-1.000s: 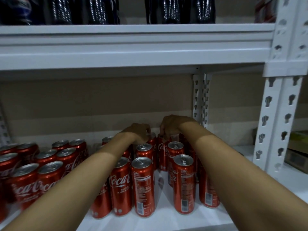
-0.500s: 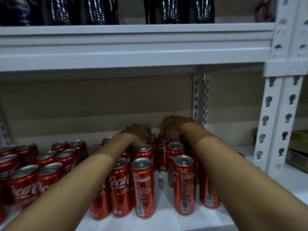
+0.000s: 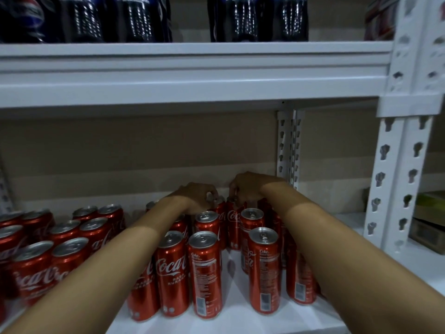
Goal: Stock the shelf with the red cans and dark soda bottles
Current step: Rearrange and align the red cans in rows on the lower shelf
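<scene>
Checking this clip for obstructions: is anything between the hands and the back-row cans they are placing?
Nothing visible does. The left hand and right hand already rest on the tops of two back-row cans, reaching over the front cans. The hands hide the space behind those cans.

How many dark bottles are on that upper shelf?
5. Three dark bottles stand at the left, and two right of a gap. Their tops are cut off; more may hide behind.

Red cans [image 3: 204, 273] stand on the white shelf [image 3: 240, 317]; dark soda bottles [image 3: 257, 18] above.
</scene>
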